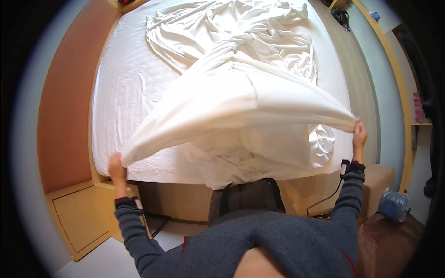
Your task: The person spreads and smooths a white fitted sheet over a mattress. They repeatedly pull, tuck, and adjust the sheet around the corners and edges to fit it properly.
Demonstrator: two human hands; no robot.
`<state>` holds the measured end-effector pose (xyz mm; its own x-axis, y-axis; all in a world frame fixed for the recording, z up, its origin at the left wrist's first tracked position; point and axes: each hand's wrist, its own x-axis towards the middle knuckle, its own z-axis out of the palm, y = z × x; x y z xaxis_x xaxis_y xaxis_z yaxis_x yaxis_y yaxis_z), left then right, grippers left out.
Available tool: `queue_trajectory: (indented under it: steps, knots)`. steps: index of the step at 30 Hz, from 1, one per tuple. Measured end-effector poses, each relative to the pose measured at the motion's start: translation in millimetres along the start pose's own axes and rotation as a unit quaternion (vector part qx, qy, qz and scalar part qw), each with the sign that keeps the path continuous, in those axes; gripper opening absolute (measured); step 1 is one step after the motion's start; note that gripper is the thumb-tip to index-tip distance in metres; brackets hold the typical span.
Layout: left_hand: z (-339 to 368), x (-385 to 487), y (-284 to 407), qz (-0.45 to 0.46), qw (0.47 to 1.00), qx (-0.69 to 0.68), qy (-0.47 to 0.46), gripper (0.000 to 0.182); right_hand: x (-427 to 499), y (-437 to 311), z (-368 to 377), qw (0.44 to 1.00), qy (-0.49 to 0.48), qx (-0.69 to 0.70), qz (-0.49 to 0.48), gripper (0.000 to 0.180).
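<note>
A large white cloth cover (222, 93), like a duvet cover or sheet, billows above the bed with its near edge stretched between my two hands. My left hand (117, 169) grips one corner at the lower left, slightly blurred. At the right, my right hand (359, 133) is closed on the other corner, held out over the bed's side. Toward the far end the cloth is twisted at its middle and spreads into a rumpled heap. Beneath its raised part, more folds reach the near edge of the mattress (121, 87), which has a white fitted sheet.
A reddish-brown padded panel (71, 104) runs along the left, above a wooden cabinet (81, 219). A beige padded block (379, 184) stands at the right. Beside it, a plastic-wrapped blue bottle (394, 205) sits by a brown cover (386, 243). A black cable (326, 201) hangs from my right wrist.
</note>
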<state>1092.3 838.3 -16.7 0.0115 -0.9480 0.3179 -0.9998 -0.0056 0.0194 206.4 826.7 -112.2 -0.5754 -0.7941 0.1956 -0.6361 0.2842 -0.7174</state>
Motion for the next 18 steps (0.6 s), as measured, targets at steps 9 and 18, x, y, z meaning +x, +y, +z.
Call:
queue_trajectory:
  steps: [9,18]
  knots:
    - [109,-44,167,0.012,0.932,-0.263,-0.251,0.074,-114,-67,123,0.958,-0.239,0.061,-0.144,0.023]
    - [180,-54,275,0.249,0.902,-0.214,-0.281,0.021,-197,-117,212,0.842,-0.406,-0.108,-0.339,0.013]
